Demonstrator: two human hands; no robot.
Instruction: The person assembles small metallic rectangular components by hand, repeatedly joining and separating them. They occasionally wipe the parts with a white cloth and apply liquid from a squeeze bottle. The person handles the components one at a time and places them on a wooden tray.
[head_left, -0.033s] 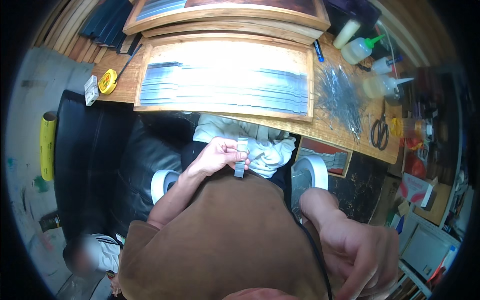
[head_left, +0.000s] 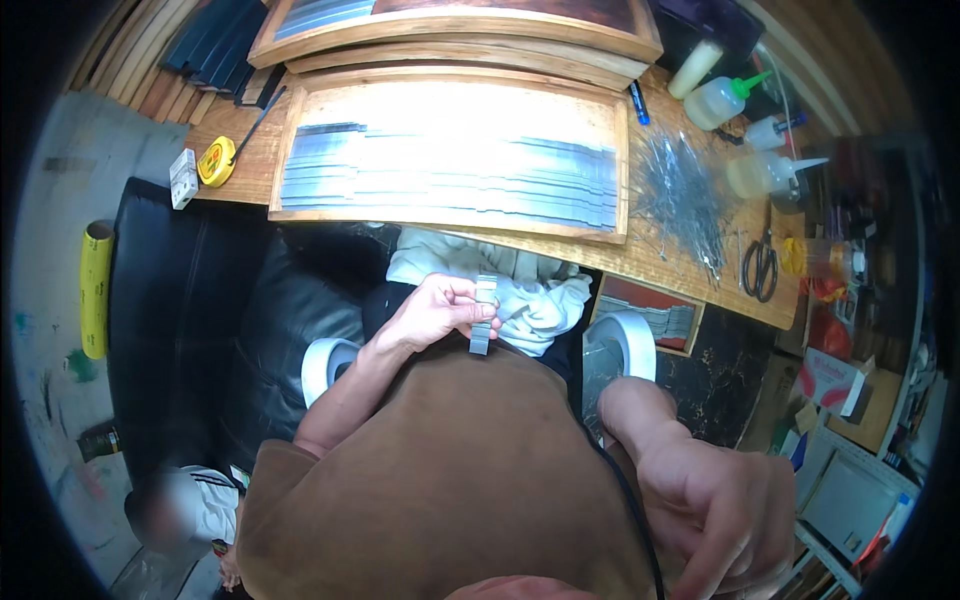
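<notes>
My left hand [head_left: 437, 312] is closed, thumb over fingers, on a narrow silvery-grey strip [head_left: 482, 340] with several step-like cross lines. The strip stands roughly upright in front of my brown apron [head_left: 420, 470], below the table edge. At the lower right, close to the camera, my right hand [head_left: 715, 500] is raised with its fingers curled together. Whatever its fingertips may hold is hidden. Beyond my left hand, a wooden tray [head_left: 622, 150] on the table holds rows of similar grey strips, partly washed out by glare. Behind my hand lies a crumpled white cloth [head_left: 540, 300].
On the table are a yellow tape measure [head_left: 215, 162], loose thin wires [head_left: 685, 195], black scissors [head_left: 760, 268] and a green-capped squeeze bottle [head_left: 715, 102]. A black padded seat [head_left: 190, 300] is left; another person [head_left: 205, 505] is at lower left. A dark cord [head_left: 625, 480] crosses my apron.
</notes>
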